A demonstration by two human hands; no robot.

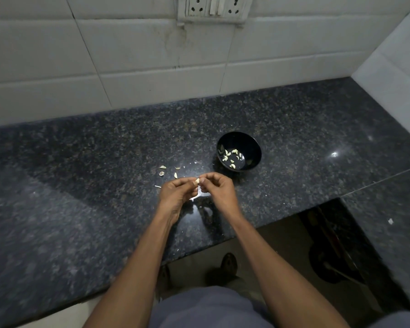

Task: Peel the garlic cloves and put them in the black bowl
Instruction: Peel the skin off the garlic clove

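Note:
A small pale garlic clove [197, 180] is pinched between the fingertips of both hands above the dark granite counter. My left hand [176, 194] grips it from the left, my right hand [217, 189] from the right. The black bowl [251, 143] stands just beyond and to the right of my hands, with several peeled cloves [231, 157] in its bottom. A few loose garlic pieces and skins [167, 171] lie on the counter to the left of the bowl, just past my left hand.
The granite counter [81, 185] runs against a white tiled wall with a socket plate [213, 8] at the top. The counter's front edge cuts in at lower right, where a lower shelf holds a dark round object [334, 263].

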